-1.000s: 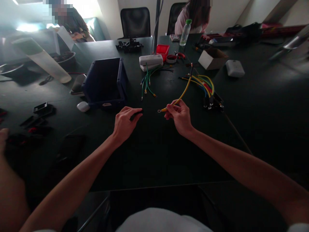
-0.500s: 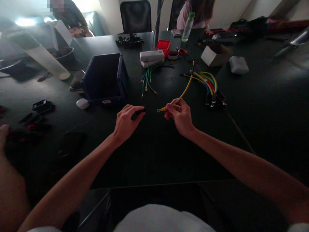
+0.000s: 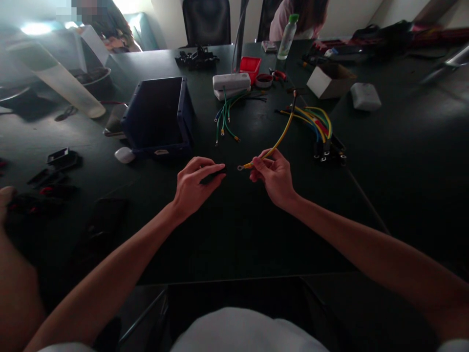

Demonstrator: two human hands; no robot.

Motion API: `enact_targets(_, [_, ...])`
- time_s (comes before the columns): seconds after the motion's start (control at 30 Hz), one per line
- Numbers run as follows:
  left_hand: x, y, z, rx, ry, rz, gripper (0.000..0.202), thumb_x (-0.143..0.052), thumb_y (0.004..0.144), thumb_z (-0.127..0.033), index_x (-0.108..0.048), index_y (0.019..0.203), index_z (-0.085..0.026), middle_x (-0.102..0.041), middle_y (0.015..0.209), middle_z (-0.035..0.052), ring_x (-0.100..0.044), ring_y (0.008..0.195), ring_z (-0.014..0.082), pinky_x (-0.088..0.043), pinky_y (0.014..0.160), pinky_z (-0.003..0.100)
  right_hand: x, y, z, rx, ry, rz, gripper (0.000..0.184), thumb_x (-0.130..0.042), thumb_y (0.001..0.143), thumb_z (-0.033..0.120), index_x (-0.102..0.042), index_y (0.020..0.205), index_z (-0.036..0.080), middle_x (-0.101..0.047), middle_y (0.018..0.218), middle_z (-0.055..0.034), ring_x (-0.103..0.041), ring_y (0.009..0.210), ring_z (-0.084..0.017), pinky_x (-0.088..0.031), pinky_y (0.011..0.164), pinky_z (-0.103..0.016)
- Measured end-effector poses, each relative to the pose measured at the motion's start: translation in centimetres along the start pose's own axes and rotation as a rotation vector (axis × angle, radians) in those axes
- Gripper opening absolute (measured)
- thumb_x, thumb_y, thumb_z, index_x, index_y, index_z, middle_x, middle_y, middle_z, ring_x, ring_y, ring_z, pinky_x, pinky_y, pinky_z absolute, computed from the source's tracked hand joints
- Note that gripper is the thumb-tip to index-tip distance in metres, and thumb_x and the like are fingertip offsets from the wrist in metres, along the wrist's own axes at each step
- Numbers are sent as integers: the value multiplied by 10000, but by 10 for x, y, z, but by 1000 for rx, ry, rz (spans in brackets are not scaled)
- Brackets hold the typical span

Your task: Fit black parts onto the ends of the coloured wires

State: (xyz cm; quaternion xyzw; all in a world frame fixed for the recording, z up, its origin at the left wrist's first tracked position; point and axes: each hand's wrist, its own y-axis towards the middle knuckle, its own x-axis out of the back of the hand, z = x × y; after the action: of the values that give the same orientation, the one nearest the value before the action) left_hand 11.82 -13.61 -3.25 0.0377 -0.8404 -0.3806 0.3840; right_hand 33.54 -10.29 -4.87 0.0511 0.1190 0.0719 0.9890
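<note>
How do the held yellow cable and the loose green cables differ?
The yellow cable is pinched in the right hand; the green cables lie on the table. The yellow cable is single; the green cables form a cluster. The yellow cable looks thicker than the green cables. Both have metal end terminals.

A yellow cable point(image 3: 285, 130) is held in a curve, its ring terminal point(image 3: 240, 167) pointed toward a small black part point(image 3: 223, 169) pinched nearby.

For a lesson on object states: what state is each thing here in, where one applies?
Yellow cable: bent, held in right hand
Small dark part: pinched in left hand
Green-capped bottle: closed, standing
Blue bin: open
White box: open
Green wires: lying fanned out
</note>
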Motion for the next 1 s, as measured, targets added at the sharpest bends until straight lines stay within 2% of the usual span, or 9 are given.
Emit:
enact_targets(0.13, [-1,0,1,-25,13,13,232,-714,828,-244,-715,1060,-225,-677,924,33,-635,802,128,-527,666,254,0,0,-1,9,4,-4,319,-736,799,410,-490,902,235,-630,689,64,-616,519,-97,-496,466,-213])
enact_targets(0.37, [-2,2,0,-93,-24,35,172,-721,818,-203,-729,989,-195,-714,902,44,-633,795,134,-543,704,278,-2,-3,1,-5,-13,3,322,-731,797,426,-495,900,233,-641,706,53,-617,524,-100,-501,470,-220])
enact_targets(0.8, [-3,1,2,-124,-66,6,125,-743,796,-205,-753,915,-243,-747,899,21,-617,756,133,-534,666,274,-4,-6,0,3,-12,30,296,-733,805,394,-504,891,226,-638,674,59,-617,508,-101,-493,457,-216])
enact_targets(1.0, [-2,2,1,-143,-52,30,101,-728,812,-216,-756,904,-244,-753,888,16,-603,736,126,-523,654,264,-3,-7,0,1,-43,46,319,-733,796,424,-503,892,224,-645,686,54,-617,514,-99,-498,462,-214])
